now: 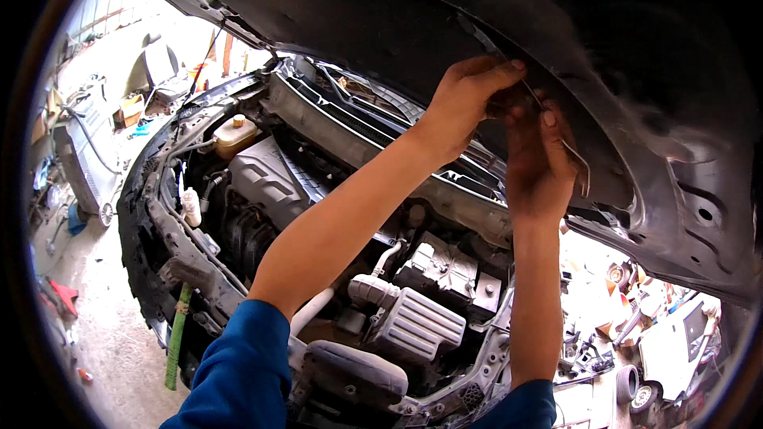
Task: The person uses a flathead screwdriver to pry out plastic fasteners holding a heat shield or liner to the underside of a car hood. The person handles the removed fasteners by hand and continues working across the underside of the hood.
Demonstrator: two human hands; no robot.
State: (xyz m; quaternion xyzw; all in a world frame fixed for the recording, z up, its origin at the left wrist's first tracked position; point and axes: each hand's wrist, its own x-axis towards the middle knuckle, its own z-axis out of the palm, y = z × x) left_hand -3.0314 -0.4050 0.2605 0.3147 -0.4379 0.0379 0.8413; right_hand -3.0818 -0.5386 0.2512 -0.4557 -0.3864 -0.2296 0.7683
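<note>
Both my arms, in blue sleeves, reach up to the underside of a raised car hood (675, 127). My left hand (465, 103) is closed, thumb and fingers pinching a thin grey rod-like strip (520, 78) at the edge of the dark hood liner (366, 20). Just to the right, my right hand (540, 163) is closed on the same strip, palm toward me, fingers up. The strip's curved lower end sticks out past that hand. Whether it is a rod, wire or hose, I cannot tell. My fingers partly hide it.
Below lies the open engine bay, with a grey engine cover (270, 179), a coolant tank (235, 137), a battery (441, 266) and a ribbed air filter box (417, 324). A green-wrapped bar (178, 338) stands at the front left. Loose car parts and a tyre (627, 384) lie on the right.
</note>
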